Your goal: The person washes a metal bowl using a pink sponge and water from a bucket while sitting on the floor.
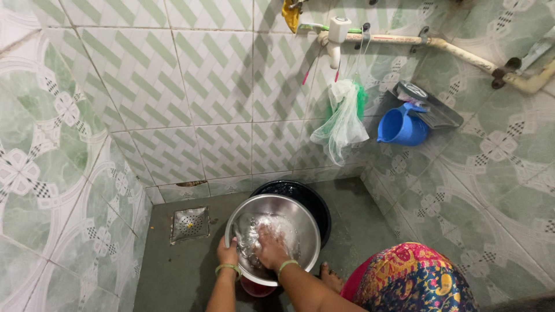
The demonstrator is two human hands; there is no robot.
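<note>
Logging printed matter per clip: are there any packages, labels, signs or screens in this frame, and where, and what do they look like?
No labels, signs or screens show.
Translucent white plastic bag: hangs on the tiled wall under the white tap; crumpled, something green behind it.
Flat dark grey object with a pale round mark: leans on the right wall above the blue plastic mug; too small to tell what it is.

Square metal floor drain (189, 223) at 9 o'clock, white mesh bag (342, 122) at 1 o'clock, blue plastic mug (401, 127) beside it, white tap (336, 36) at 12 o'clock
</note>
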